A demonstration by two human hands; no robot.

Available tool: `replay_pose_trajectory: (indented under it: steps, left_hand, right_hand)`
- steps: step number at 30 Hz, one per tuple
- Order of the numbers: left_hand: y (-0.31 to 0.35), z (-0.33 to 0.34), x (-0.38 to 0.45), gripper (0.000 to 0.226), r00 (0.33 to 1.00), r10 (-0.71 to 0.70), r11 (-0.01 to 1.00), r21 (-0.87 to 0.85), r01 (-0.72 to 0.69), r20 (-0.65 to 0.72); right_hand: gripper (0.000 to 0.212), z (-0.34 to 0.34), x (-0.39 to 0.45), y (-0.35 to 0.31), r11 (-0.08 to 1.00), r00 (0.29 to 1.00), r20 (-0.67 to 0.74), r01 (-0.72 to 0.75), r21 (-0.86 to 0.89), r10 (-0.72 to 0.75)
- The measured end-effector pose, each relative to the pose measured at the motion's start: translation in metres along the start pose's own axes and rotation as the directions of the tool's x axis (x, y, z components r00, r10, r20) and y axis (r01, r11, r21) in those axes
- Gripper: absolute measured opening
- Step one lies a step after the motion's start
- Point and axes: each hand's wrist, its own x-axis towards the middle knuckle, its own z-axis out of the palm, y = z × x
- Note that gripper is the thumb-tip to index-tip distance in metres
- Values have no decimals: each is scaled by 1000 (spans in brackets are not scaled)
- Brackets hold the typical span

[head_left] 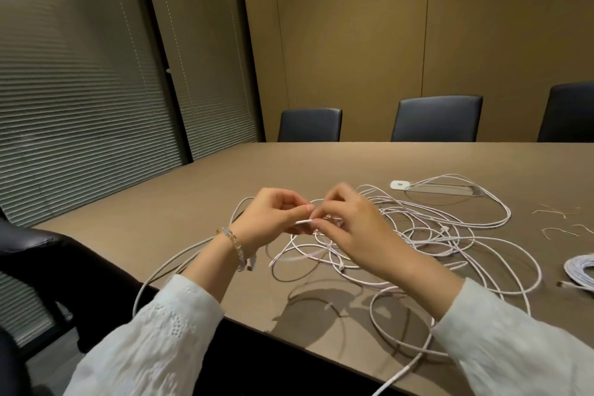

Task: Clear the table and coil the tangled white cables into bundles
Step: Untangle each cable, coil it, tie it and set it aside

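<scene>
white cables (414,231), brown table (257,167), dark blue chairs (437,119)

Three chairs (437,119), two hands (273,215).

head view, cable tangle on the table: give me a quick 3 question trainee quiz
1. True or false: both hands, left hand and right hand, pinch a white cable end.
2. Where does the finished coil lie: A near the person's left sleeve, B at the right edge of the view, C on a chair?
3. How many chairs stand across the table?

Key: 1 true; 2 B; 3 three.
</scene>
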Motion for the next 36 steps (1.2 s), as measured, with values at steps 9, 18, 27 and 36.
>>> replay_pose_trajectory:
  steps: [9, 18, 27, 36]
  left_hand:
    - [-4, 3, 1, 41, 943, -244, 934, -205, 291, 225]
    - [-7, -6, 0, 30, 921, -210, 823, -449, 347, 327]
    - [-13, -17, 3, 32, 950, -209, 716, -625, 311, 234]
    - [-13, -65, 6, 32, 981, -187, 509, -859, 51, -52]
  right_hand:
    - [18, -14, 6, 13, 868, 934, 132, -358, 346, 332]
    - [18, -17, 15, 33, 635, 865, 138, -454, 625, 483]
    - [18, -20, 9, 66, 692, 868, 70, -439, 573, 492]
    - [32, 14, -22, 80, 782, 798, 520, -520, 342, 303]
